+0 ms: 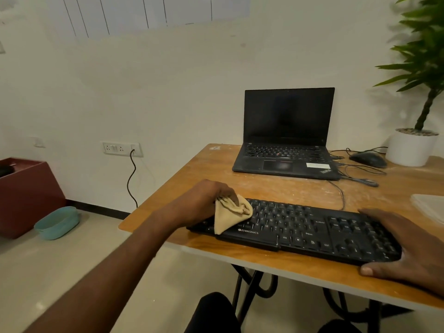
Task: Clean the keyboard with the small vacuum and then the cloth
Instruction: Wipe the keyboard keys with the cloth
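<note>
A black keyboard (pixel 300 229) lies across the near edge of the wooden table (pixel 276 188). My left hand (pixel 204 200) grips a bunched beige cloth (pixel 229 216) and presses it onto the keyboard's left end. At the right end, my right hand (pixel 406 248) clasps the keyboard, fingers lying over the number pad and thumb at the front edge. No small vacuum shows in view.
An open black laptop (pixel 286 143) stands behind the keyboard, with a mouse (pixel 368 159) and loose cables (pixel 360 174) to its right. A potted plant (pixel 412 147) sits at the far right corner. A teal tub (pixel 57 222) and a red box (pixel 26 195) are on the floor, left.
</note>
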The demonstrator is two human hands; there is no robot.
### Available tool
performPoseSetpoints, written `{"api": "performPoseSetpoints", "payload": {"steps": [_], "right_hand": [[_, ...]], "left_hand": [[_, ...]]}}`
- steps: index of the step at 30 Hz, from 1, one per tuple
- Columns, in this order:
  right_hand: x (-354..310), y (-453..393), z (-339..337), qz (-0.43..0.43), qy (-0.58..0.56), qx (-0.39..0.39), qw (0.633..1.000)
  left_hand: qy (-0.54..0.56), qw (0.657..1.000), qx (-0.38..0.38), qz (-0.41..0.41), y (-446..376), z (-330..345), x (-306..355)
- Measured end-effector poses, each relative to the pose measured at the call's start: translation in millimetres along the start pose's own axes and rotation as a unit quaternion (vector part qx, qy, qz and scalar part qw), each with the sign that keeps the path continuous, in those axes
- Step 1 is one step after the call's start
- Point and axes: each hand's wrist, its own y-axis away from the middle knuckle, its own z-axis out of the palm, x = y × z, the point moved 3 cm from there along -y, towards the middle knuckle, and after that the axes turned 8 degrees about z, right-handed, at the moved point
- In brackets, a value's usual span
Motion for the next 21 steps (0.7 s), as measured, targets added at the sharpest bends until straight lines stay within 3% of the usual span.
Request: {"api": "performPoseSetpoints", "payload": {"steps": [8,15,21], "right_hand": [[0.6,-1.1,1.2,-0.001,-0.004,0.005,1.000],[-0.4,-0.2,0.0,-0.005,-0.003,0.001,1.000],[-0.7,-0.3,0.0,-0.007,-0.002,0.002,1.000]], "left_hand": [[-0.022,0.997,0.033,-0.062,42.4,-18.7,-29.7],[0.024,0.999,0.032,-0.018,13.4,1.9,3.7],[0.007,0.999,0.026,-0.029,43.4,-8.5,-6.6]]}}
